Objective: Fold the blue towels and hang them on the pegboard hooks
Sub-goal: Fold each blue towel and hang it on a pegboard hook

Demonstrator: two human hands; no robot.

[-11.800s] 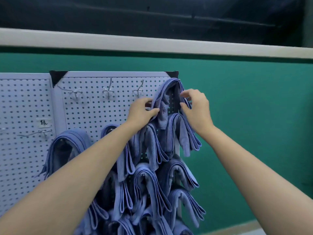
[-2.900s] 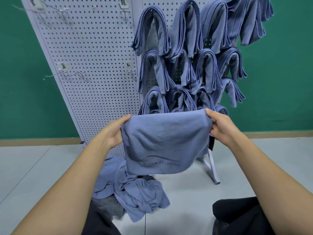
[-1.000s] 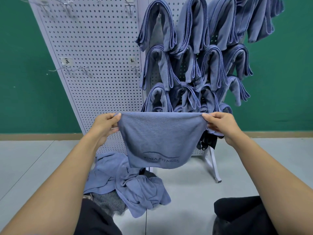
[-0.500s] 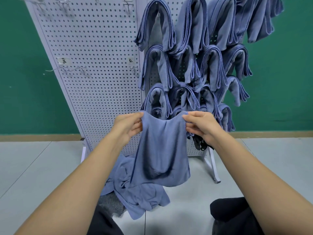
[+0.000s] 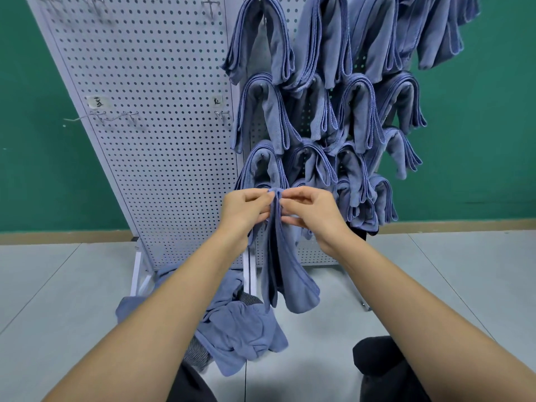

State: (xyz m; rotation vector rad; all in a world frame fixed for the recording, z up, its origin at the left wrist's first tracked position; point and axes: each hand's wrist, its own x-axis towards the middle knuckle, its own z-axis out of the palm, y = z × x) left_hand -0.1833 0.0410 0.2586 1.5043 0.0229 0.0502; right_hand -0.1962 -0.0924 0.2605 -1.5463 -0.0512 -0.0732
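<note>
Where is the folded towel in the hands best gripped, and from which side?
Probably at its top edge, from either side, as the left hand and right hand pinch it: the towel hangs straight down there, layers together.

The pegboard (image 5: 150, 140) stands on the floor (image 5: 58, 285) at the far centre, with the wall (image 5: 478, 111) behind it. The hung towels (image 5: 319, 111) crowd its right half in overlapping rows, and the bare hooks (image 5: 116, 117) sit on its left half. Nearer, before the board's lower middle, the left hand (image 5: 243, 210) and right hand (image 5: 313, 213) meet side by side, pinching the top of the folded towel (image 5: 287, 274), which hangs below them. The heap of towels (image 5: 240, 335) lies on the floor below and left of it.
</note>
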